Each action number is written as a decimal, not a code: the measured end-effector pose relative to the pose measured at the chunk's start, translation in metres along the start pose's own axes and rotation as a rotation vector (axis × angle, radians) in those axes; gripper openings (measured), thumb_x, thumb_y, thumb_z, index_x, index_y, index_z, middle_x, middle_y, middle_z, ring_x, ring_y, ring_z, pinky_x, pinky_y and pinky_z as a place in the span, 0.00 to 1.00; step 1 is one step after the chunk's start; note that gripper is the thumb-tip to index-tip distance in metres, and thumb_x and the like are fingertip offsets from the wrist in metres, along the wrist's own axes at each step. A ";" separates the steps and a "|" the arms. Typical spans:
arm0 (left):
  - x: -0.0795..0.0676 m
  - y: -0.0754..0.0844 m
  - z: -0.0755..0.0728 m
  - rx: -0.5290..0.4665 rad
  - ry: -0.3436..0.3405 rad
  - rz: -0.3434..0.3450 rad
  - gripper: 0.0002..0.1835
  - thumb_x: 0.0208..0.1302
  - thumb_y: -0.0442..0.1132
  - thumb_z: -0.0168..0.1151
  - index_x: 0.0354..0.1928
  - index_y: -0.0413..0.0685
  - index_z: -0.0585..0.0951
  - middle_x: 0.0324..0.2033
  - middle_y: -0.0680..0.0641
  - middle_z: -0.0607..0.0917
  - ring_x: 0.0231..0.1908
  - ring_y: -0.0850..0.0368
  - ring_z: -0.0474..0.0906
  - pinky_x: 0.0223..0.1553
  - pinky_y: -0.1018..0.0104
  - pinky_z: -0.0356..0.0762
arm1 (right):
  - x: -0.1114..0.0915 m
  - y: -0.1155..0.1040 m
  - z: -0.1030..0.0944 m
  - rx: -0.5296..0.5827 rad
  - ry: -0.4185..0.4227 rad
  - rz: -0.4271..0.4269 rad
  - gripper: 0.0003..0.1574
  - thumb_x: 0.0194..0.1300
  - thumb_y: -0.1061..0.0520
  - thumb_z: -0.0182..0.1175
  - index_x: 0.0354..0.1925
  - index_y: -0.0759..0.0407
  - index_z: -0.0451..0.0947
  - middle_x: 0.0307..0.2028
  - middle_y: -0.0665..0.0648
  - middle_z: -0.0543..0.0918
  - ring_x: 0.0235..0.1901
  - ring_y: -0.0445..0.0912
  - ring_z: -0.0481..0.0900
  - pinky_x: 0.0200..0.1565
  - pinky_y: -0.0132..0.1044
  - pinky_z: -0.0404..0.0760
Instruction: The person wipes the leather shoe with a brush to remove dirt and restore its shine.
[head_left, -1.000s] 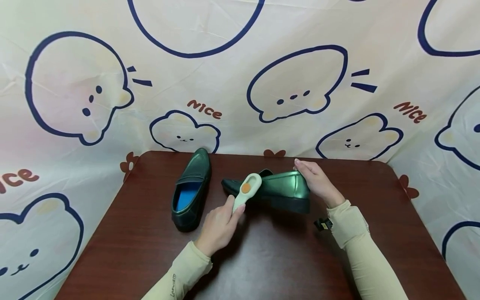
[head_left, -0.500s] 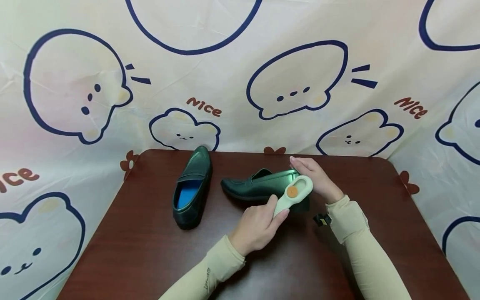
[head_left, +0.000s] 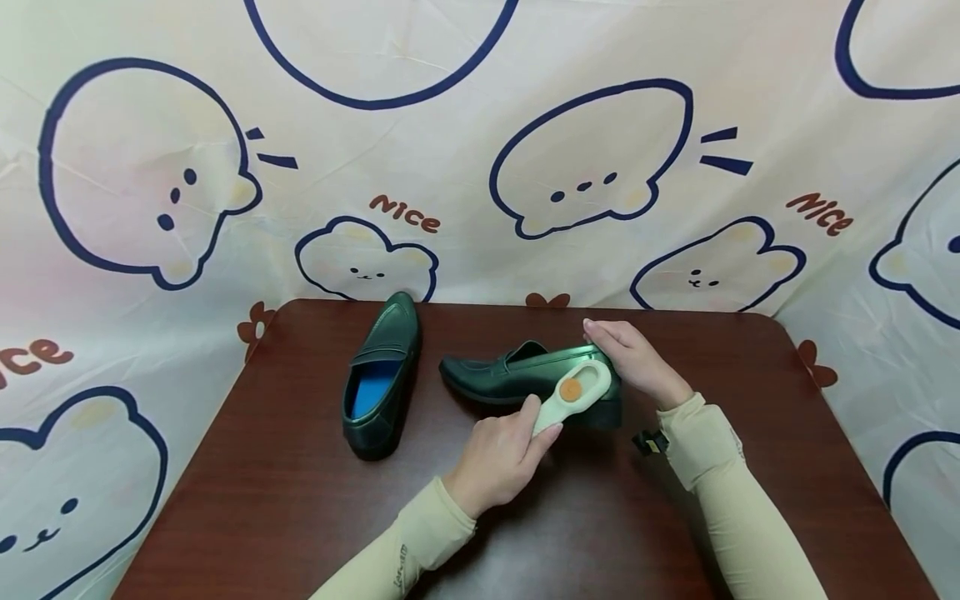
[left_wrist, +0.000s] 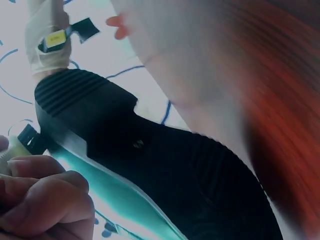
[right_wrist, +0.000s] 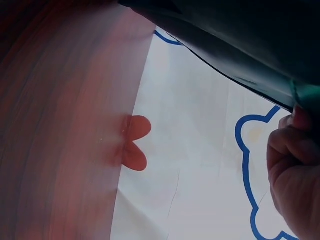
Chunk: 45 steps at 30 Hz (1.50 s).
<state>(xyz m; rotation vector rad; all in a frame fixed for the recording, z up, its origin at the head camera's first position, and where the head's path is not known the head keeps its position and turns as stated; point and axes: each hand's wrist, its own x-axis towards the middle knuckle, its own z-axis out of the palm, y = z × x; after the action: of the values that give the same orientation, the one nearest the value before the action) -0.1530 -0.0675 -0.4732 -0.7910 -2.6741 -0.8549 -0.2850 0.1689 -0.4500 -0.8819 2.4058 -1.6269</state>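
Note:
My left hand (head_left: 495, 458) grips the handle of a pale green brush (head_left: 573, 392) with an orange dot on its top. The brush lies against the side of a shiny dark green loafer (head_left: 480, 375), near its heel. Dark bristles (left_wrist: 32, 139) show beside the upper in the left wrist view, and the loafer's black sole (left_wrist: 145, 145) faces that camera. At the back of the heel, my right hand (head_left: 637, 362) holds the loafer by its collar, toe pointing left. In the right wrist view its fingers (right_wrist: 292, 145) pinch the edge of the shoe.
A second green loafer (head_left: 378, 379) with a blue insole stands on the brown table (head_left: 255, 500), left of the held one. A white cloth (head_left: 465, 167) with cartoon outlines hangs behind and beside the table. A small black device (head_left: 649, 442) is at the right wrist.
The brush in my left hand has moved right along the loafer from its toe half to the heel, then slightly back left. My right hand keeps its hold on the heel.

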 end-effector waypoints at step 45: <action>-0.013 -0.033 -0.012 0.053 0.017 -0.155 0.17 0.80 0.54 0.52 0.38 0.49 0.67 0.17 0.56 0.63 0.13 0.63 0.58 0.16 0.69 0.56 | 0.001 0.005 0.000 0.199 0.108 0.220 0.40 0.82 0.45 0.50 0.16 0.67 0.58 0.13 0.46 0.57 0.12 0.41 0.55 0.17 0.34 0.57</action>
<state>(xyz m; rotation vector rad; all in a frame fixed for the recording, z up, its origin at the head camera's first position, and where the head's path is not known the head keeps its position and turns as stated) -0.1597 -0.1031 -0.4840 -0.5682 -2.7593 -0.8166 -0.2877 0.1702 -0.4541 -0.4907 2.2600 -1.8262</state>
